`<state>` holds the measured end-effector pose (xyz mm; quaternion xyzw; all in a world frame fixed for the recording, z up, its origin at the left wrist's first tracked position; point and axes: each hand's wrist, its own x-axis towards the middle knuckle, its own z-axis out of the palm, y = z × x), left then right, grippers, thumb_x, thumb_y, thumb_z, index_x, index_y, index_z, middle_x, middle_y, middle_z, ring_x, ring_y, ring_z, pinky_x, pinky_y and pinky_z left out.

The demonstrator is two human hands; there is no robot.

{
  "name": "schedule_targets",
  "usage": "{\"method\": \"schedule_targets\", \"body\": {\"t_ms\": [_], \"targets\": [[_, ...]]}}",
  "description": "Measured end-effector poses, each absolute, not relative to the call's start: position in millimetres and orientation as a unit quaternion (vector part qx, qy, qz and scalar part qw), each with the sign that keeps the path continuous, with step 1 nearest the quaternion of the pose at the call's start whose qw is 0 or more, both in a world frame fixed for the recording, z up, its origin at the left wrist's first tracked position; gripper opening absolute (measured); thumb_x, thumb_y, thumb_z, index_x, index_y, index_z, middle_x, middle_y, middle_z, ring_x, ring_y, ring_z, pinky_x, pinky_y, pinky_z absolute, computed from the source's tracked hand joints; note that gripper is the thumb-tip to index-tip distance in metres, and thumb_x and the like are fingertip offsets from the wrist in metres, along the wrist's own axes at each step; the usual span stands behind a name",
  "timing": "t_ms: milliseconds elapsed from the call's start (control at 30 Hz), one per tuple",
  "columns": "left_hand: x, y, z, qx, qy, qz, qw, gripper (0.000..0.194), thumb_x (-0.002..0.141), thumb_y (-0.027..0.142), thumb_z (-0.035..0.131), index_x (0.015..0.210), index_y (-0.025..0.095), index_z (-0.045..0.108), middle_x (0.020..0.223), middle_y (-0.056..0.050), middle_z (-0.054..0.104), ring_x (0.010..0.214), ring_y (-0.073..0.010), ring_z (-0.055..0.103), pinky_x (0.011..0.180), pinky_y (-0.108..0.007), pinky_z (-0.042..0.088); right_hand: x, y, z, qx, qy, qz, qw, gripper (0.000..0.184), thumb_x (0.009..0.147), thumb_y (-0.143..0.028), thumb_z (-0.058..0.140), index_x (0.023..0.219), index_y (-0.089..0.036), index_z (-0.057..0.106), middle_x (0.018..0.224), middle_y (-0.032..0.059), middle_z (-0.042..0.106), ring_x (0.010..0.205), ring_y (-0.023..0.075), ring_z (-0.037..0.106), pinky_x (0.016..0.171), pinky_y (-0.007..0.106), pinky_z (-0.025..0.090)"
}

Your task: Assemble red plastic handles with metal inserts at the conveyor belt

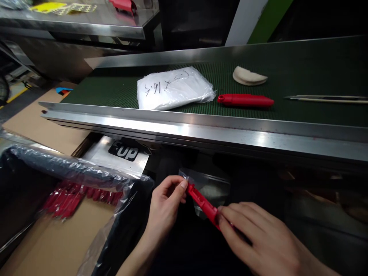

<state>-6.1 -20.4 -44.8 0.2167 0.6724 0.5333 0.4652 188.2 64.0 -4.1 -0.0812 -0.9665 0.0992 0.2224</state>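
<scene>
My right hand (258,237) is closed around the lower end of a long red plastic part (202,201), which has an open hollow side. The part slants up and left, its upper end at the fingertips of my left hand (168,199). There the left thumb and index finger pinch the edge of a clear plastic bag (215,186), which hangs behind the red part. Whether the part's tip lies inside the bag or in front of it, I cannot tell. Both hands are below the near metal rail of the conveyor.
On the green conveyor belt (310,76) lie a white plastic-wrapped packet (175,86) with handwriting, another red part (245,100), a cream folded pad (248,76) and thin pointed sticks (327,99). A plastic-lined box (57,245) at lower left holds several bagged red parts (64,199).
</scene>
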Motion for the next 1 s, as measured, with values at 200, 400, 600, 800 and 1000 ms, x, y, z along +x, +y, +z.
{"method": "schedule_targets", "body": {"t_ms": [200, 400, 600, 800, 1000], "targets": [[3.2, -30.6, -53.1, 0.296, 0.678, 0.568, 0.361, 0.010, 0.090, 0.025, 0.062, 0.084, 0.020, 0.068, 0.084, -0.001, 0.061, 0.079, -0.0144, 0.057, 0.072, -0.023, 0.044, 184.1, 69.6, -16.2, -0.072, -0.969, 0.098, 0.215, 0.028, 0.090, -0.002, 0.041, 0.097, -0.008, 0.067, 0.093, 0.0132, 0.072, 0.085, 0.0228, 0.069, 0.072, 0.038, 0.056], [26.0, -40.7, -65.6, 0.275, 0.683, 0.606, 0.302, 0.007, 0.093, 0.021, 0.059, 0.096, 0.024, 0.065, 0.097, -0.001, 0.061, 0.083, -0.0151, 0.059, 0.074, -0.026, 0.048, 169.8, 32.8, -32.2, -0.370, -0.816, 0.247, 0.368, 0.017, 0.084, -0.007, 0.063, 0.099, -0.014, 0.065, 0.084, 0.0037, 0.073, 0.070, 0.0135, 0.071, 0.069, 0.022, 0.059], [36.6, -41.7, -78.9, 0.307, 0.688, 0.591, 0.289, 0.011, 0.095, 0.015, 0.053, 0.092, 0.022, 0.061, 0.091, -0.001, 0.060, 0.082, -0.0145, 0.059, 0.075, -0.027, 0.048, 166.5, 10.6, -52.4, -0.494, -0.588, 0.530, 0.360, 0.015, 0.095, -0.022, 0.052, 0.104, -0.015, 0.062, 0.085, 0.0065, 0.075, 0.069, 0.0182, 0.073, 0.059, 0.024, 0.061], [26.1, -44.8, -64.7, 0.418, 0.650, 0.573, 0.274, 0.021, 0.092, 0.009, 0.052, 0.103, 0.025, 0.060, 0.094, -0.001, 0.058, 0.082, -0.0138, 0.057, 0.073, -0.025, 0.046, 179.4, 47.9, -45.0, -0.261, -0.860, 0.312, 0.308, 0.033, 0.084, 0.000, 0.056, 0.111, -0.017, 0.065, 0.106, 0.0089, 0.067, 0.098, 0.0179, 0.066, 0.082, 0.028, 0.059], [14.6, -43.9, -47.5, 0.438, 0.653, 0.530, 0.319, 0.015, 0.094, 0.010, 0.045, 0.089, 0.017, 0.058, 0.087, -0.006, 0.054, 0.081, -0.0162, 0.053, 0.071, -0.029, 0.045, 189.9, 82.7, -27.9, -0.051, -0.979, 0.179, 0.088, 0.040, 0.085, -0.005, 0.043, 0.117, -0.019, 0.063, 0.125, 0.0079, 0.062, 0.122, 0.0253, 0.052, 0.090, 0.038, 0.056]]}}
